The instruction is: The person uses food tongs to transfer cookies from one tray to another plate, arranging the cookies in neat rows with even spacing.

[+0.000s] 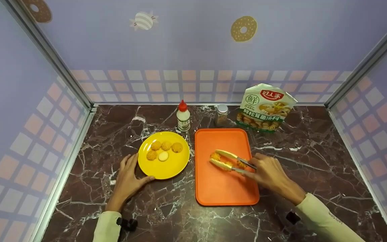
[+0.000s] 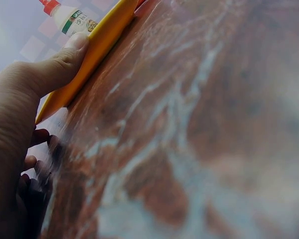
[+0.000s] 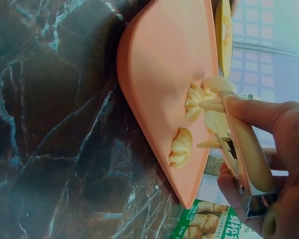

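My left hand (image 1: 129,176) holds the rim of a yellow plate (image 1: 176,169), thumb at its near edge and fingers along its left side; in the left wrist view, the thumb lies against the plate's edge (image 2: 102,45). Several swirled cookies (image 1: 166,145) sit on the plate, along with one paler, smooth round piece (image 1: 163,156). My right hand (image 1: 270,171) grips food tongs (image 1: 237,169) over an orange tray (image 1: 227,191). The tong tips stand either side of a cookie (image 1: 215,156) on the tray. Another cookie (image 3: 180,148) lies near the tray's right edge, beside the tongs.
Behind the plate stands a white squeeze bottle (image 1: 183,117) with a red cap. A small glass jar (image 1: 221,116) and an upright food pouch (image 1: 265,107) stand behind the tray. Patterned walls enclose the dark marble tabletop (image 1: 166,208) at the back and sides.
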`<action>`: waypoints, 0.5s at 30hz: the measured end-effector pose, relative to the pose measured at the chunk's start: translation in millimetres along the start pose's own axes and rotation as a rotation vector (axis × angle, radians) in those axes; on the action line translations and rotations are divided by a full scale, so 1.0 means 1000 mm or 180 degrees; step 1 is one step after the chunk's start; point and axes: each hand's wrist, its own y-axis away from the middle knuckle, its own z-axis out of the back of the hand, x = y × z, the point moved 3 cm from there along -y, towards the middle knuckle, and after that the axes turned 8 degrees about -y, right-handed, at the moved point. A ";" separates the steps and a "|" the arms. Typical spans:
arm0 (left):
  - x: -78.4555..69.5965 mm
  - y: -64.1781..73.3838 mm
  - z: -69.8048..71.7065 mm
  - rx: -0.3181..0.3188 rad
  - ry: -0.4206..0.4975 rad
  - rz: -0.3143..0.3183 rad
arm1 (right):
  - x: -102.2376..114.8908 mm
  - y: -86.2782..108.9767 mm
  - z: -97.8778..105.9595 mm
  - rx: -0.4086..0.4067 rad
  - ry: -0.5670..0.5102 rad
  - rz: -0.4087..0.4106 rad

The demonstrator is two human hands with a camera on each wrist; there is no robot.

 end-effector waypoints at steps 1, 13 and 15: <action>0.000 0.000 0.000 0.0001 -0.0002 0.0006 | 0.000 0.000 -0.001 0.0016 -0.0019 -0.0034; -0.002 0.001 0.001 -0.0063 0.0035 -0.0051 | 0.002 -0.005 -0.006 -0.0007 -0.0099 -0.0020; -0.002 0.001 0.001 -0.0083 0.0044 -0.0066 | 0.002 -0.005 -0.006 -0.0006 -0.0098 0.0005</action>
